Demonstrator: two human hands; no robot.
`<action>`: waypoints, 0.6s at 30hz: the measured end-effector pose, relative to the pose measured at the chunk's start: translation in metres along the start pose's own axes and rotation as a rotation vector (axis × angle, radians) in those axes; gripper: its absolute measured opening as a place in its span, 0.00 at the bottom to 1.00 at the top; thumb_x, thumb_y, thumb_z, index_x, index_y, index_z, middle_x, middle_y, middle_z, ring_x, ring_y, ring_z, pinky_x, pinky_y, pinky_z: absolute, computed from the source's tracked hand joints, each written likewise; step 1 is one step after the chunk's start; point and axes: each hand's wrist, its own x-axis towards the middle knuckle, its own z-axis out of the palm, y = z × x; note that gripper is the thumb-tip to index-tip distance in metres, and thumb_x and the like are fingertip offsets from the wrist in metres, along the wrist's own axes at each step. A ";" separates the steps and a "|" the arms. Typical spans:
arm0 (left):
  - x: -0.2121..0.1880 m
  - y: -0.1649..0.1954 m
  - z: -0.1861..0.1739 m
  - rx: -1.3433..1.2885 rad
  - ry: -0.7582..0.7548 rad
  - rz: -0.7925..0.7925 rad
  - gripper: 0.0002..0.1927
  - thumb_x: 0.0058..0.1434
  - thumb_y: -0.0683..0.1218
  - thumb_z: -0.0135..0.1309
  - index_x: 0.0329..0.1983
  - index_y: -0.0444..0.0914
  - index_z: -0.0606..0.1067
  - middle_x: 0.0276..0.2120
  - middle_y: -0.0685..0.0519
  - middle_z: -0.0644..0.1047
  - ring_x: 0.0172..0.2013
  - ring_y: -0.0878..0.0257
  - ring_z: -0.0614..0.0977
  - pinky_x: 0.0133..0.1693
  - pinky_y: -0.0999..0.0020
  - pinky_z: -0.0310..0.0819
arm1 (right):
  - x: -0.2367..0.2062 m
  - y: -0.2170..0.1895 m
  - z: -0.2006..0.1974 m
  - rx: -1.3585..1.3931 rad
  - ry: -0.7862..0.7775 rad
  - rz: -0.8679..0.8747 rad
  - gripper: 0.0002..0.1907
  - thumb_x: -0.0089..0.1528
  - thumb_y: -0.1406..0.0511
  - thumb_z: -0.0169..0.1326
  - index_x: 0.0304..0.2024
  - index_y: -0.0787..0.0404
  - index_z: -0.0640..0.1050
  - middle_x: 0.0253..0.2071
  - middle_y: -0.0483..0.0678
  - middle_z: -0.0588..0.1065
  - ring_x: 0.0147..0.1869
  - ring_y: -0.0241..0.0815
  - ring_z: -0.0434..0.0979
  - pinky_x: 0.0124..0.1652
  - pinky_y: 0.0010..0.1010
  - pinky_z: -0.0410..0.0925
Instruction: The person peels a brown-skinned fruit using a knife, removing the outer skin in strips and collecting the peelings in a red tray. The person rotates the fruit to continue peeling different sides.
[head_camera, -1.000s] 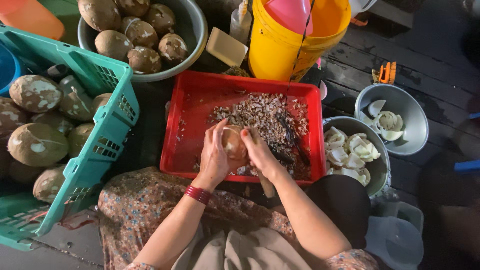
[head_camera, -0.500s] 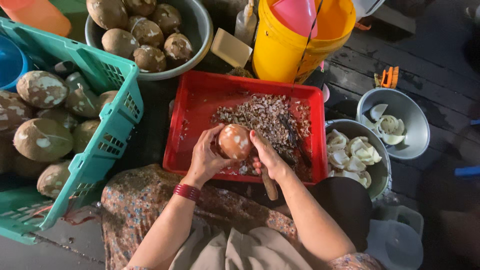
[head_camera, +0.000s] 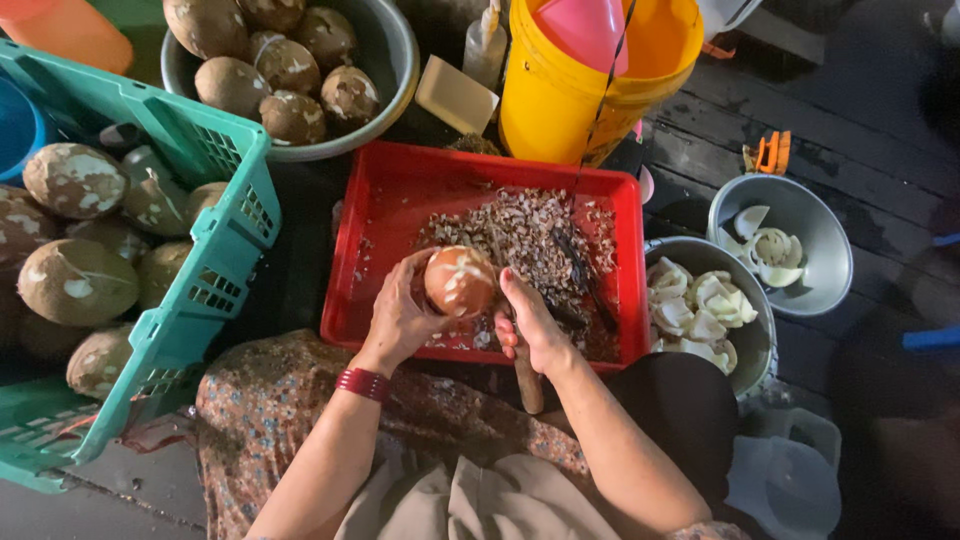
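I'm cupping the coconut (head_camera: 460, 281) in my left hand (head_camera: 402, 318), held over the red tray (head_camera: 380, 200) of shell scraps (head_camera: 520, 240). It's sitting lower and nearer me than a second ago, pale side showing. My right hand (head_camera: 535, 328) is gripping the wooden-handled tool (head_camera: 527, 378) tight against it, so peeling's moving along.

Head camera looks steeply down, close above red tray (head_camera: 400, 190).
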 end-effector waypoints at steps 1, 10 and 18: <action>0.000 0.001 -0.002 -0.028 -0.031 0.002 0.56 0.31 0.48 0.77 0.67 0.41 0.66 0.58 0.48 0.76 0.60 0.54 0.79 0.61 0.60 0.74 | 0.000 0.000 -0.001 -0.009 -0.050 -0.063 0.39 0.64 0.37 0.46 0.63 0.58 0.62 0.18 0.38 0.61 0.17 0.29 0.60 0.17 0.25 0.60; 0.004 0.012 0.002 0.110 -0.074 0.072 0.62 0.27 0.48 0.81 0.68 0.41 0.63 0.60 0.46 0.74 0.61 0.49 0.74 0.61 0.56 0.68 | 0.000 0.000 0.004 -0.121 -0.099 -0.046 0.41 0.63 0.36 0.42 0.64 0.59 0.67 0.17 0.35 0.60 0.15 0.27 0.60 0.17 0.23 0.62; 0.001 0.012 0.002 -0.105 -0.073 0.024 0.58 0.30 0.48 0.80 0.67 0.40 0.64 0.57 0.48 0.77 0.59 0.56 0.80 0.59 0.63 0.74 | -0.006 -0.004 0.005 -0.237 -0.114 -0.129 0.46 0.62 0.37 0.42 0.76 0.48 0.52 0.16 0.37 0.61 0.15 0.27 0.61 0.16 0.22 0.61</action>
